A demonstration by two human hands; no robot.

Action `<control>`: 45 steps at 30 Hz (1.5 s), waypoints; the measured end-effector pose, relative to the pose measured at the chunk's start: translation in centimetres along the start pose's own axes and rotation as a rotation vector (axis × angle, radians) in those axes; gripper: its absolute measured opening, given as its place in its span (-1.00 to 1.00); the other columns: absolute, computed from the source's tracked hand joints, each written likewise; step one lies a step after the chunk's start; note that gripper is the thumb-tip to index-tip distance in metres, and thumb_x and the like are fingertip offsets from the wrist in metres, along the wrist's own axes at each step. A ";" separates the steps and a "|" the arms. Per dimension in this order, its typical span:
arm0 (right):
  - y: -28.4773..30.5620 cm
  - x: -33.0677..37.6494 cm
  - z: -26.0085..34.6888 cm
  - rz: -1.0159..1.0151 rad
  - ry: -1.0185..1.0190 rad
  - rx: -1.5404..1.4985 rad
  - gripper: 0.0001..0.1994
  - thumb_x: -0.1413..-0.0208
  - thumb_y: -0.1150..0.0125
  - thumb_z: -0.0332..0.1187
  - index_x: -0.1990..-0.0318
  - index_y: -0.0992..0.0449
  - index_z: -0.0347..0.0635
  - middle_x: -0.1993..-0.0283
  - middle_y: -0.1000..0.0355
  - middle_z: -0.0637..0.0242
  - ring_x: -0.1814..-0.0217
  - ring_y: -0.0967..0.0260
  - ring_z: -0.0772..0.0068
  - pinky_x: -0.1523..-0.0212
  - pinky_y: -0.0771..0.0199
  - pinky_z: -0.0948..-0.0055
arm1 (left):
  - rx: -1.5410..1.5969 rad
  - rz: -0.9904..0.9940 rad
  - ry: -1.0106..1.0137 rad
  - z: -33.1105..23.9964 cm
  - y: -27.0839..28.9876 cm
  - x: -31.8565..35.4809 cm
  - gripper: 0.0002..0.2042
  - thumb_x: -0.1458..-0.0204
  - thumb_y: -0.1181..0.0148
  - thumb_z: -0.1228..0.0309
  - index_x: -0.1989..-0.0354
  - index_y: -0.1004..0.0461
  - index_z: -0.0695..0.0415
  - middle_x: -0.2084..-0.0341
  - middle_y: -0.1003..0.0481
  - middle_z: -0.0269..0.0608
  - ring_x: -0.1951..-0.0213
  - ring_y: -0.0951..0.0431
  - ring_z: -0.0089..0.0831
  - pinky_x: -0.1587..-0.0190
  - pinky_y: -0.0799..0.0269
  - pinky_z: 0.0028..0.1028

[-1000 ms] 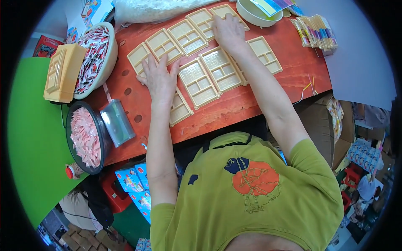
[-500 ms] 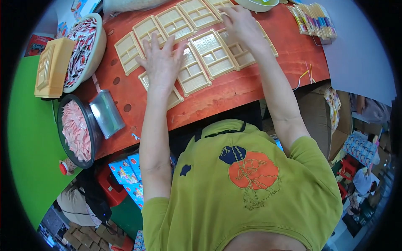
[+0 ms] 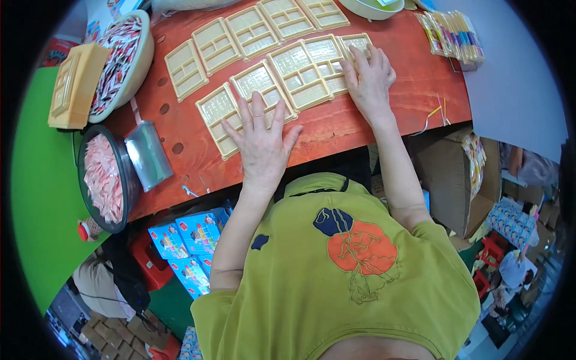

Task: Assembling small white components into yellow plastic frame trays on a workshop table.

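Observation:
Cream plastic trays divided into compartments lie in two slanting rows on the red table (image 3: 420, 90). My left hand (image 3: 263, 144) has its fingers spread at the front edge of the near row, with fingertips over a near-row tray (image 3: 264, 87) and its neighbour at the left end (image 3: 221, 111). My right hand (image 3: 371, 87) rests with fingers apart on the tray at the right end of that row (image 3: 355, 43), covering part of it. Neither hand grips anything. The far row, with one tray at its left end (image 3: 185, 67), is untouched.
At left stand a cream basin of small sachets (image 3: 141, 66), a dark basin of pink packets (image 3: 105, 180), stacked yellowish trays (image 3: 75, 90) and clear plastic sleeves (image 3: 150, 155). A bundle of coloured sticks (image 3: 453, 39) lies far right; a white bowl (image 3: 366, 9) stands behind. Blue boxes (image 3: 192, 234) sit below.
My right hand has come from the far row to the near row's right end. My left hand has moved nearer and right. Near-row trays sit closer together at the right.

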State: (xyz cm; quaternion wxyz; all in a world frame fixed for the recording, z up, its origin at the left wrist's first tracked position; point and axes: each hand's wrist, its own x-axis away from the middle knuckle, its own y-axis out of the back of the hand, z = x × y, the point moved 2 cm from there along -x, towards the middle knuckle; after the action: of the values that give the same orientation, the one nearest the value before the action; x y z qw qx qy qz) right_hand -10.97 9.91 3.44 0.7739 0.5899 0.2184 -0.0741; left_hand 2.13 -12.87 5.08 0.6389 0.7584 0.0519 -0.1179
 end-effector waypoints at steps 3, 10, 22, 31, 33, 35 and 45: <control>0.8 0.1 2.1 0.004 0.016 -0.034 -0.53 -0.27 -0.14 0.05 -0.23 -0.49 0.07 -0.35 -0.22 0.10 -0.48 -0.01 -0.02 -0.36 0.12 -0.25 | 0.016 -0.028 0.048 0.6 0.3 0.6 -0.40 -0.09 -0.24 -0.08 -0.27 -0.41 -0.10 -0.40 -0.11 0.08 -0.45 0.01 0.14 -0.28 0.18 0.51; 1.6 1.5 6.7 0.185 0.257 -0.088 -0.51 -0.23 -0.14 0.12 -0.25 -0.48 0.22 -0.40 -0.18 0.08 -0.52 0.06 -0.07 -0.40 0.26 -0.36 | -0.001 -0.027 0.101 2.0 0.6 0.6 -0.40 -0.10 -0.25 -0.06 -0.30 -0.39 -0.14 -0.41 -0.11 0.04 -0.43 -0.06 0.13 -0.28 0.11 0.47; 1.0 0.6 8.7 0.204 0.301 -0.027 -0.50 -0.29 -0.11 0.00 -0.32 -0.39 0.09 -0.40 -0.19 0.05 -0.49 -0.01 -0.09 -0.42 0.14 -0.21 | 0.089 -0.187 0.155 3.6 0.8 0.9 -0.38 -0.07 -0.28 0.01 -0.26 -0.39 0.06 -0.39 -0.12 0.12 -0.43 -0.04 0.17 -0.30 0.17 0.47; 2.6 -3.2 20.9 0.404 0.713 -0.593 -0.64 -0.25 -0.22 -0.30 -0.17 -0.47 -0.16 -0.23 -0.37 0.09 -0.34 -0.25 0.04 -0.35 -0.15 0.09 | -0.025 -0.556 0.191 10.4 7.7 7.6 -0.55 -0.01 -0.30 0.44 -0.13 -0.43 0.10 -0.24 -0.33 0.04 -0.30 -0.31 0.01 -0.33 -0.03 0.19; 3.0 -2.9 24.2 0.466 0.803 -0.579 -0.64 -0.23 -0.23 -0.31 -0.15 -0.48 -0.15 -0.21 -0.38 0.09 -0.33 -0.25 0.04 -0.35 -0.15 0.09 | -0.185 -0.714 0.262 13.9 10.9 8.2 -0.60 0.03 -0.32 0.48 -0.04 -0.44 0.13 -0.09 -0.41 0.00 -0.14 -0.41 -0.04 -0.17 -0.22 0.06; 2.8 -2.1 26.7 0.532 0.872 -0.558 -0.65 -0.22 -0.24 -0.33 -0.14 -0.48 -0.15 -0.20 -0.38 0.08 -0.33 -0.25 0.04 -0.35 -0.16 0.09 | -0.313 -0.729 0.398 17.7 13.1 9.2 -0.67 0.02 -0.30 0.52 0.03 -0.48 0.12 -0.02 -0.44 -0.05 -0.03 -0.45 -0.06 -0.07 -0.28 -0.03; -1.9 2.8 34.4 0.352 1.063 -0.445 -0.53 0.00 -0.35 -0.17 -0.10 -0.51 -0.02 -0.26 -0.35 0.22 -0.39 -0.19 0.07 -0.27 -0.22 -0.06 | -0.334 -0.571 0.380 19.1 11.9 9.1 -0.75 0.05 -0.20 0.57 0.15 -0.54 0.15 -0.03 -0.47 0.01 -0.08 -0.46 -0.01 -0.14 -0.27 0.06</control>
State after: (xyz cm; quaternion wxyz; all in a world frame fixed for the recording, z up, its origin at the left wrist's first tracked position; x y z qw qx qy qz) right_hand -0.53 -22.78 7.75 0.6642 0.3972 0.4846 0.4077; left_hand 11.46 -34.41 11.27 0.6741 0.6072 0.3971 -0.1386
